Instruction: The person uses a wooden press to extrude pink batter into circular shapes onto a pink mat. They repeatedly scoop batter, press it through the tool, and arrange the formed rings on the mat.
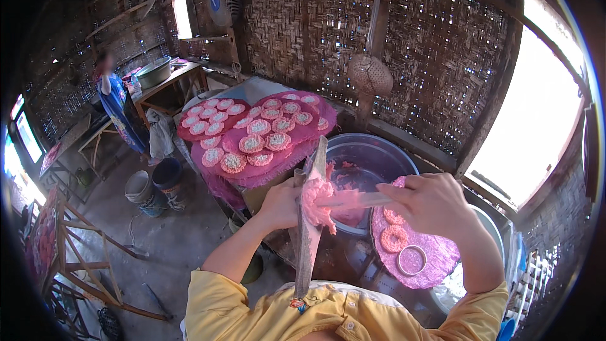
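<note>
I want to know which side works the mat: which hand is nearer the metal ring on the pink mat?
Right. The right hand hovers just above the metal ring, holding a flat stick. The left hand grips a long paddle farther left, beyond the pink dough.

The single head-worn fisheye camera is looking steeply down, close over the round steel basin [372, 151] and woven bamboo wall [297, 19].
</note>
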`<state>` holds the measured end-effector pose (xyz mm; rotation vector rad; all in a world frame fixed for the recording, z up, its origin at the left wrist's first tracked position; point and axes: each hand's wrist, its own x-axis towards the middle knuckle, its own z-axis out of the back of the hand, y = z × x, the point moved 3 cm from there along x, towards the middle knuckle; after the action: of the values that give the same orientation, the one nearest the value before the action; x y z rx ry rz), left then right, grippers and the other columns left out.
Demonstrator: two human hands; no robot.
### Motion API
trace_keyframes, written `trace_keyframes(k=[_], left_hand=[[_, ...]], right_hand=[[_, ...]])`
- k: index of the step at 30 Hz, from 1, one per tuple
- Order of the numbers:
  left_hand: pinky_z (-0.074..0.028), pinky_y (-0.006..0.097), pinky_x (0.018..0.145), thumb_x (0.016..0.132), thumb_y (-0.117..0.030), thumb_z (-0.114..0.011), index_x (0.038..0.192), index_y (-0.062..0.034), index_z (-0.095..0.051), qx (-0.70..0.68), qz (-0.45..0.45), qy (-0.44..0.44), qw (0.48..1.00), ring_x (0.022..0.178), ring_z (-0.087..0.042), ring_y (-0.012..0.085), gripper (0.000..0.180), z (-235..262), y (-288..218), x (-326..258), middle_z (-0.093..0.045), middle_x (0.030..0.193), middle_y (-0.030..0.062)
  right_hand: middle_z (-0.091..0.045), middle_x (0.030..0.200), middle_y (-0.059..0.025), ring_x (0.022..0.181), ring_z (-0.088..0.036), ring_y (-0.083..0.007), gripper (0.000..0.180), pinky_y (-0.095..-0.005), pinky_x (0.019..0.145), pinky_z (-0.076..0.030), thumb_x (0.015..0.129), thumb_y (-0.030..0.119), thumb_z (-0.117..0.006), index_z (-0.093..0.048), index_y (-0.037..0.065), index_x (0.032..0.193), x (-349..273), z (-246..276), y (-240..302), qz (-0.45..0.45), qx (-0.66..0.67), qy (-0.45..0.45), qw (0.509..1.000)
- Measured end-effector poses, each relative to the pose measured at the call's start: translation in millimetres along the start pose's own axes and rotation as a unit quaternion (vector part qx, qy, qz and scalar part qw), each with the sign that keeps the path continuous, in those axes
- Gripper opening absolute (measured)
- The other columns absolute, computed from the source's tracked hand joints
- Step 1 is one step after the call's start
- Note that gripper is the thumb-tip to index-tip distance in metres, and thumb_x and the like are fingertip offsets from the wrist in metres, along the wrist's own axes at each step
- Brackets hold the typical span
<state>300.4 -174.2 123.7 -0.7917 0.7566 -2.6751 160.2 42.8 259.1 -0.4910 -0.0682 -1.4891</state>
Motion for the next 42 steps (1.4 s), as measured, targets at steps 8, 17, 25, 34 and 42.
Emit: trace_keyframes(k=[8,17,25,34,42], left_hand=[[-0.046,0.042,0.081,0.066,-0.042,-0.067,0.099,-0.0128,-0.065,0.014,0.016,0.102,0.995,0.095,-0.058,0.0325,0.045,-11.1,-1.9,12.9,-0.061,0.102,0.0155],[-0.050,0.034,0.068,0.066,-0.024,-0.074,0.098,0.0007,-0.056,-0.482,0.117,0.124,0.859,0.069,-0.058,0.0139,0.044,0.4,41.0,14.8,-0.055,0.080,0.0042],[-0.048,0.027,0.069,0.082,-0.018,-0.060,0.102,-0.0003,-0.054,-0.357,-0.080,-0.088,0.927,0.076,-0.055,0.0126,0.027,-42.5,112.8,27.4,-0.058,0.092,0.0054],[-0.048,0.034,0.074,0.070,-0.025,-0.070,0.098,-0.0045,-0.061,-0.139,0.034,0.048,0.989,0.086,-0.062,0.0220,0.036,2.4,48.1,14.3,-0.064,0.093,0.0093],[-0.048,0.039,0.077,0.061,-0.036,-0.073,0.095,-0.0111,-0.067,0.071,0.009,-0.009,0.997,0.086,-0.062,0.0327,0.042,-1.4,-5.4,8.6,-0.063,0.099,0.0147]], right_hand=[[-0.051,0.067,-0.0006,0.051,-0.050,-0.0141,0.033,-0.0272,0.043,-0.037,0.077,0.022,-0.054,-0.061,0.016,0.109,14.6,-49.2,52.7,0.126,-0.160,-0.167,0.965],[-0.054,0.062,-0.0006,0.055,-0.055,-0.0181,0.028,-0.0320,0.052,-0.044,0.068,0.021,-0.070,-0.067,0.015,0.095,-10.9,-9.9,-17.8,-0.062,0.002,-0.234,0.970],[-0.056,0.063,-0.0009,0.055,-0.056,-0.0181,0.025,-0.0325,0.048,-0.043,0.071,0.026,-0.070,-0.068,0.015,0.093,-17.2,-64.3,-16.7,-0.051,0.088,-0.246,0.964],[-0.057,0.064,-0.0042,0.054,-0.057,-0.0228,0.026,-0.0335,0.048,-0.044,0.078,0.028,-0.065,-0.066,0.015,0.101,-12.2,-47.1,-23.3,-0.077,0.125,-0.118,0.982],[-0.064,0.073,-0.0041,0.061,-0.061,-0.0224,0.027,-0.0334,0.052,-0.046,0.085,0.039,-0.054,-0.067,0.022,0.102,12.7,-24.3,-13.7,-0.067,0.045,0.101,0.992]])
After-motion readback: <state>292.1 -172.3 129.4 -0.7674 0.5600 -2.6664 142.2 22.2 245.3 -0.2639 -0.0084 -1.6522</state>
